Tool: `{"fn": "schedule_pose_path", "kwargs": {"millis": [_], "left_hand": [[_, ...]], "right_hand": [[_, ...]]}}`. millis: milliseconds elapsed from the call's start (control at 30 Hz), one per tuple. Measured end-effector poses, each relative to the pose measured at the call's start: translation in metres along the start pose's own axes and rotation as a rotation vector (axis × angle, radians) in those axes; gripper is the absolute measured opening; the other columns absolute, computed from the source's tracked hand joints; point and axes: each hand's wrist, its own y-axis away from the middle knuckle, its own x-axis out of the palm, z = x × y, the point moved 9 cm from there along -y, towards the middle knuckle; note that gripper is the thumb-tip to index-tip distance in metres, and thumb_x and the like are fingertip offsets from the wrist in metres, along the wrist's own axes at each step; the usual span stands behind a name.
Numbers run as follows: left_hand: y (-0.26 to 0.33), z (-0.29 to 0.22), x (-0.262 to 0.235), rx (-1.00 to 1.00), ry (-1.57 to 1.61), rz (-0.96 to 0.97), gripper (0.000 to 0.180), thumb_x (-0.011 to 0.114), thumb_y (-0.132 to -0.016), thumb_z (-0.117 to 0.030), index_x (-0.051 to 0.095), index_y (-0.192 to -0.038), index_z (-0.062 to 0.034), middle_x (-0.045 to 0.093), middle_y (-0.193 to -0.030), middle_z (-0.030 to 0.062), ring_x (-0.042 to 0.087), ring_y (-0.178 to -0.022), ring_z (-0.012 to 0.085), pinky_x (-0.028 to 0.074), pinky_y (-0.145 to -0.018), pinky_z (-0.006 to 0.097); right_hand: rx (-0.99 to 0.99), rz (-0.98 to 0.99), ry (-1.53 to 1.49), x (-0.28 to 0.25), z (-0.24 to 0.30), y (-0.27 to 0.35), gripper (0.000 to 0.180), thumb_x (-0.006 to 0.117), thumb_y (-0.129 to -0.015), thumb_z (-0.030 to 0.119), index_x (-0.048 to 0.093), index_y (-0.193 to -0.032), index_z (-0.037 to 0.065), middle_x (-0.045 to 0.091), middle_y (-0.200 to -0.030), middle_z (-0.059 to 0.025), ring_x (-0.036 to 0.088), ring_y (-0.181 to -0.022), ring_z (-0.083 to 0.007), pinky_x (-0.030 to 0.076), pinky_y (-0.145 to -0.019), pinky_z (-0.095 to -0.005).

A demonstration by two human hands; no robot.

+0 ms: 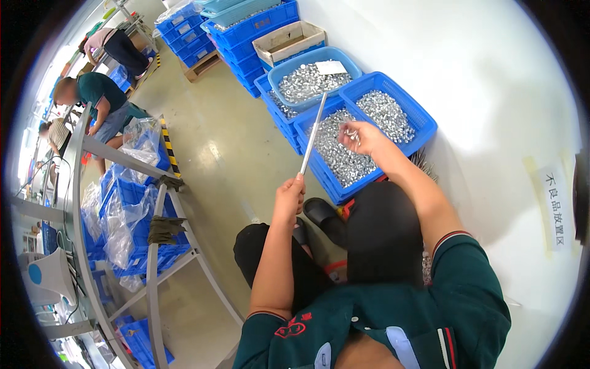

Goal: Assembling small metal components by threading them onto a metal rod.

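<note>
My left hand (290,198) is closed round the lower end of a thin silver metal rod (314,132), which slants up and away. The rod's far end reaches in front of the light blue basin. My right hand (365,138) is over the blue crate (335,198), its fingers curled round a few small silver metal pieces (352,135). Below it, many loose small metal pieces (344,161) fill the crate's left compartment, and more pieces (386,115) lie in the right compartment. What exactly the pieces are is too small to tell.
Beyond the crate, a light blue basin (302,86) of metal pieces carries a paper slip (331,67). Stacked blue crates (249,46) and a worn box (289,42) stand behind. At left are a grey-legged workbench (157,246), bagged crates (126,212) and co-workers (101,95). A white wall (479,92) borders the right.
</note>
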Motion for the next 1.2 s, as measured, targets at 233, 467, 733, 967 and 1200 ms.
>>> {"fn": "schedule_pose_path", "kwargs": {"millis": [233, 467, 733, 967, 1200], "left_hand": [[-0.002, -0.003, 0.004, 0.002, 0.040, 0.031, 0.035, 0.049, -0.087, -0.036, 0.040, -0.063, -0.0118, 0.027, -0.044, -0.0072, 0.020, -0.033, 0.0028, 0.013, -0.032, 0.020], [-0.001, -0.001, 0.004, 0.009, 0.010, 0.003, 0.035, 0.049, -0.087, -0.034, 0.040, -0.063, -0.0116, 0.027, -0.045, -0.0077, 0.019, -0.033, 0.0023, 0.013, -0.032, 0.019], [-0.001, -0.003, -0.002, 0.045, -0.130, -0.061, 0.035, 0.051, -0.086, -0.034, 0.042, -0.063, -0.0101, 0.029, -0.045, -0.0078, 0.021, -0.034, 0.0020, 0.014, -0.032, 0.020], [0.001, -0.004, -0.005, 0.098, -0.257, -0.082, 0.036, 0.051, -0.086, -0.035, 0.044, -0.061, -0.0093, 0.030, -0.046, -0.0076, 0.022, -0.035, 0.0022, 0.014, -0.033, 0.021], [0.004, -0.006, 0.000, 0.125, -0.285, -0.043, 0.036, 0.051, -0.085, -0.035, 0.045, -0.061, -0.0091, 0.030, -0.046, -0.0076, 0.022, -0.037, 0.0024, 0.014, -0.033, 0.021]], "right_hand": [[0.024, -0.039, 0.110, -0.021, 0.000, -0.013, 0.022, 0.044, -0.088, 0.018, 0.050, -0.088, -0.003, 0.055, -0.077, -0.0128, 0.058, -0.069, -0.0233, 0.053, -0.056, -0.0310], [0.014, 0.102, 0.104, -0.008, 0.009, -0.006, 0.016, 0.044, -0.089, 0.016, 0.051, -0.092, 0.002, 0.054, -0.081, -0.0063, 0.054, -0.070, -0.0154, 0.046, -0.051, -0.0226], [-0.048, 0.053, 0.028, 0.000, 0.016, 0.004, 0.018, 0.048, -0.088, 0.016, 0.052, -0.094, -0.001, 0.053, -0.078, -0.0041, 0.047, -0.061, -0.0090, 0.039, -0.045, -0.0180], [-0.098, 0.128, -0.124, 0.019, 0.030, 0.021, 0.020, 0.057, -0.084, 0.024, 0.055, -0.092, 0.006, 0.049, -0.070, -0.0012, 0.041, -0.053, -0.0071, 0.026, -0.037, -0.0166], [-0.182, 0.227, -0.156, 0.044, 0.039, 0.035, 0.022, 0.061, -0.081, 0.022, 0.056, -0.094, 0.005, 0.049, -0.072, -0.0021, 0.041, -0.054, -0.0077, 0.027, -0.037, -0.0163]]}}
